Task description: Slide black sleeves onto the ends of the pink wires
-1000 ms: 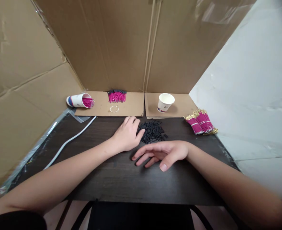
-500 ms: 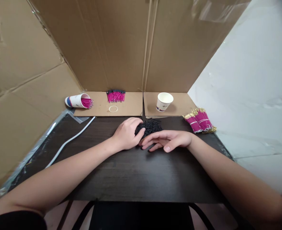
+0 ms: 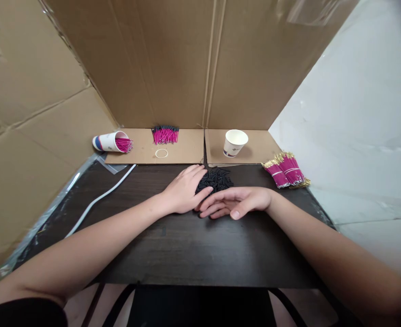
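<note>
A heap of small black tubes lies on the dark table, framed by both hands. My left hand rests palm down at the heap's left side, fingers stretched along its edge and thumb pointing right. On the near side, my right hand lies on its edge, palm toward me, its fingers loosely extended to the left. The fingertips of the right hand come close to the left thumb. Neither hand holds anything that I can see.
Behind stand an upright paper cup and a tipped cup with magenta wires. Black-ended magenta wires lie near a rubber band. Bundled magenta wires are at right. A white cable crosses the left side.
My left hand has opened out, its fingers and thumb straighter along the black heap. My right hand has shifted very slightly. More of the heap shows between them.
</note>
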Demonstrator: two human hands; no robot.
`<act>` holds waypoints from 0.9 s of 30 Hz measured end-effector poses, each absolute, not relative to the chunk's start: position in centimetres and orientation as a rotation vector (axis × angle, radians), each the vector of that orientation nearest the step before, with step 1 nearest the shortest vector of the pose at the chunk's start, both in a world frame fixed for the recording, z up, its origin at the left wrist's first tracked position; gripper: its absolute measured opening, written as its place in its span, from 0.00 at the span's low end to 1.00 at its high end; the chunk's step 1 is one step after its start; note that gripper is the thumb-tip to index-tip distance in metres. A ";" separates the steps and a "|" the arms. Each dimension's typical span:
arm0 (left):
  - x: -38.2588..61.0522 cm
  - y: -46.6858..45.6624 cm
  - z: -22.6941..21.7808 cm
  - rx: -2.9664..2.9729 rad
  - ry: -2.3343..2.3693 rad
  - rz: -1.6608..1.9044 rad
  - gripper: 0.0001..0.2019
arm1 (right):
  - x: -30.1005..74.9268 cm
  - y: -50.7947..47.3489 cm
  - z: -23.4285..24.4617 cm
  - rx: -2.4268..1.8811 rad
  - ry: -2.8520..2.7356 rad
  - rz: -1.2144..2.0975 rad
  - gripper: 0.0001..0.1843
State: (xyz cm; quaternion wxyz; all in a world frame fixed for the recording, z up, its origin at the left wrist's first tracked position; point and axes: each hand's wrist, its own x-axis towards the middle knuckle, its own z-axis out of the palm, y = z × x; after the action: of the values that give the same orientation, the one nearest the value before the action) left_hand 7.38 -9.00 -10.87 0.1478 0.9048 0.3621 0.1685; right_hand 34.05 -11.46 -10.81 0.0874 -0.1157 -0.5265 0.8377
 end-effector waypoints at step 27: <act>7.0 -8.7 -10.3 2.534 0.893 0.403 0.33 | 35.3 -10.6 -10.7 -0.451 -1.536 2.361 0.28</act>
State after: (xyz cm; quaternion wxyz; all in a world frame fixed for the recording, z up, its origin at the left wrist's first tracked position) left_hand 7.02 -8.74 -10.29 0.2107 0.9118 0.3212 0.1449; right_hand 35.35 -10.61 -10.66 0.1440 -0.1563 -0.5327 0.8192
